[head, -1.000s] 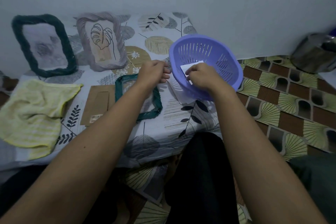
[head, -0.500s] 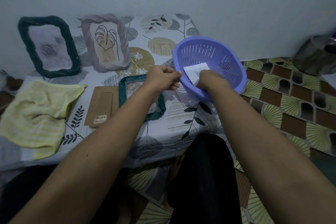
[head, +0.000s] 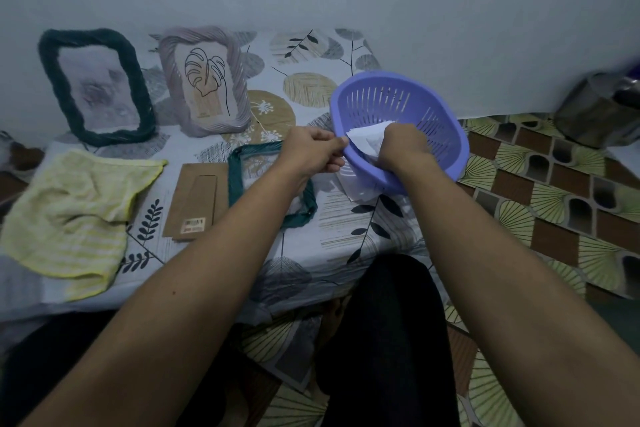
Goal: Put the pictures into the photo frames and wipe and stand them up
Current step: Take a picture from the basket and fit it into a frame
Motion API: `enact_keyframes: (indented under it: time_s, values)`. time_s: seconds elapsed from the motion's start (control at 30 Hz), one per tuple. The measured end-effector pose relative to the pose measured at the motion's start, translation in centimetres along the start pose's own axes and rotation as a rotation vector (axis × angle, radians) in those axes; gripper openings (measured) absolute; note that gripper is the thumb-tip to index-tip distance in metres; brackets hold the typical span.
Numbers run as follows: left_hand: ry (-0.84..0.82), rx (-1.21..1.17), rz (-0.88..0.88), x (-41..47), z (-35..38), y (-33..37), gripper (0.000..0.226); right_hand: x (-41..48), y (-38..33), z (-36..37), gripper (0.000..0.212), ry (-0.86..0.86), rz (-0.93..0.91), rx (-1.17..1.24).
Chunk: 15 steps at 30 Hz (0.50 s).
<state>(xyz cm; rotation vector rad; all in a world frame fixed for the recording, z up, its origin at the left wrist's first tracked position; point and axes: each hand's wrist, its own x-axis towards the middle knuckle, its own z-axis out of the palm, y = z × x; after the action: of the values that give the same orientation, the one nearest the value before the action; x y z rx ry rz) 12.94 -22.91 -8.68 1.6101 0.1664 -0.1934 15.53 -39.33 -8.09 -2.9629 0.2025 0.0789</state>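
Both hands meet at the near-left rim of a purple slotted basket [head: 415,107], which sits tilted at the right edge of a low surface covered by a leaf-patterned sheet [head: 311,87]. The right hand [head: 403,146] reaches into the basket with its fingers closed around a small stack of white pictures [head: 367,137], lifting them against the basket wall. The left hand [head: 311,149] is curled at the rim, thumb and forefinger pinching the corner of the same pictures. More white paper [head: 353,187] pokes out from beneath the basket. Just left of the hands, partly under the left forearm, a teal frame [head: 239,177] lies flat and empty on the sheet, with its brown cardboard backing [head: 195,201] lying just beside it. At the back edge, against the wall, a dark green frame [head: 93,85] and a pale ribbed frame [head: 204,80] holding a leaf drawing both stand upright, side by side. A yellow cloth [head: 72,211] lies crumpled near the left edge. Off the surface at far right, a metal pot [head: 599,111] rests on the patterned floor.
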Motion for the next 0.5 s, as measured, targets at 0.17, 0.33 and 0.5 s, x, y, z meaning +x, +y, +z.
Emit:
enact_keyframes:
  time_s: [0.17, 0.33, 0.5]
  values:
    - [-0.005, -0.012, -0.013, -0.3, -0.1, 0.2, 0.02, -0.4, -0.3, -0.4, 0.025, 0.06, 0.01, 0.025]
    - [-0.009, -0.025, 0.011, -0.8, -0.9, 0.1, 0.017, -1.5, -1.4, -1.3, 0.022, 0.233, -0.046, 0.096]
    - [0.034, -0.062, 0.077, -2.0, -3.4, 0.1, 0.012, -4.4, -4.0, -2.3, 0.01, 0.392, -0.159, 0.102]
